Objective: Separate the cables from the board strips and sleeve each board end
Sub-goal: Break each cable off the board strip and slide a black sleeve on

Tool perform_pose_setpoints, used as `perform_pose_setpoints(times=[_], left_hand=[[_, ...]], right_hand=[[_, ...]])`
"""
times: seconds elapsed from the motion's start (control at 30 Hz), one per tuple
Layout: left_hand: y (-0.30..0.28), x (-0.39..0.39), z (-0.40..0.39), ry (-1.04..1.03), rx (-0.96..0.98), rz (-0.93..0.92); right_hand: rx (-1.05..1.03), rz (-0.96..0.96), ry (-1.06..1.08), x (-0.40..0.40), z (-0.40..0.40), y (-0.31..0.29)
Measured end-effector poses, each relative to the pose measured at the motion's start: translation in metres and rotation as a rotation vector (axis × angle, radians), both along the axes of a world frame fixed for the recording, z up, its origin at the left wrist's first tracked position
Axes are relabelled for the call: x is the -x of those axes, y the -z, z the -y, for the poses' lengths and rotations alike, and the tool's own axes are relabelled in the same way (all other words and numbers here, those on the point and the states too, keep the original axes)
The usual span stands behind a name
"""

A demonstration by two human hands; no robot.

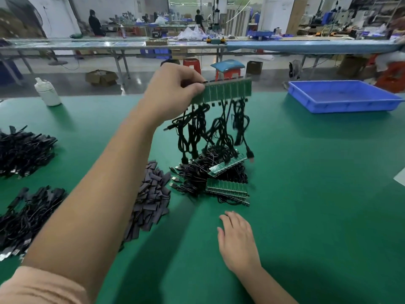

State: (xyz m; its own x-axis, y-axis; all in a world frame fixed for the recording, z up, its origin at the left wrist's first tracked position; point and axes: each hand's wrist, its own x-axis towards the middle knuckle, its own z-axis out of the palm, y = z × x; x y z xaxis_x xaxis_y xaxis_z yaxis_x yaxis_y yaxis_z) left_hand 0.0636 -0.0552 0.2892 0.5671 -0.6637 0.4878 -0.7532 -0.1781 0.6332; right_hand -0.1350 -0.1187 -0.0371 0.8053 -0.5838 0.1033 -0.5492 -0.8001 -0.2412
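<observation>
One green scored board strip (228, 91) with dangling black cables (210, 128) hangs pinched in your left hand (173, 91); your right hand (237, 240) rests spread flat on the green table mat (317, 194).

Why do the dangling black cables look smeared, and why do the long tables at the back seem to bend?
Head view: the cables hanging from the board strip that the left hand holds up are motion-blurred, while the right hand resting on the green table is sharper; the wide-angle lens curves the far benches; overhead light casts soft shadows beneath the arm and the blue tray.
</observation>
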Motion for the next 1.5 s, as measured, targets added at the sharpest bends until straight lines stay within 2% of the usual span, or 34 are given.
perform_pose_setpoints(times=[0.07,0.13,0.17,0.23,0.3,0.37,0.43,0.53,0.73,0.87,0.93,1.07,1.1,1.2,1.3,1.37,1.5], left_hand=[[-0.003,0.016,-0.012,0.057,-0.057,0.003],[0.003,0.028,-0.022,0.146,-0.115,-0.080],[0.011,0.031,-0.026,0.186,-0.140,-0.138],[0.033,0.034,-0.032,0.228,-0.179,-0.259],[0.061,0.035,-0.036,0.257,-0.208,-0.400],[0.091,0.035,-0.039,0.287,-0.250,-0.476],[0.119,0.037,-0.039,0.290,-0.306,-0.487],[0.150,0.040,-0.038,0.270,-0.313,-0.505],[0.165,0.036,-0.034,0.215,-0.261,-0.433],[0.171,0.040,-0.029,0.130,-0.266,-0.295],[0.175,0.042,-0.027,0.106,-0.264,-0.249],[0.176,0.042,-0.027,0.088,-0.246,-0.206],[0.175,0.040,-0.027,0.068,-0.226,-0.225],[0.174,0.040,-0.028,0.063,-0.224,-0.199],[0.175,0.044,-0.027,0.113,-0.250,-0.142],[0.178,0.045,-0.025,0.081,-0.216,-0.159],[0.186,0.043,-0.030,-0.068,-0.053,-0.411]], right_hand=[[-0.020,0.020,-0.004,0.001,0.000,0.001],[-0.086,0.054,0.002,0.001,0.003,0.004],[-0.158,0.060,0.043,0.000,0.005,0.004],[-0.466,0.084,0.148,0.006,0.010,-0.002],[-0.703,0.253,0.169,0.010,0.019,-0.005],[-0.750,0.362,0.199,0.012,0.023,-0.005],[-0.756,0.345,0.251,0.008,0.021,-0.010],[-0.775,0.362,0.220,0.006,0.016,-0.013],[-0.910,0.412,0.238,0.007,0.019,-0.026],[-1.075,0.681,0.413,0.013,0.033,-0.041],[-0.971,0.769,0.469,0.015,0.031,-0.054],[-0.188,0.735,0.218,0.004,0.012,-0.089],[-0.091,0.716,0.172,-0.001,0.012,-0.099],[-0.001,0.568,0.085,-0.011,0.017,-0.131],[0.111,0.264,-0.124,-0.024,0.024,-0.150],[0.063,0.141,-0.190,-0.032,0.027,-0.156],[-0.068,0.136,-0.123,-0.039,0.036,-0.162]])
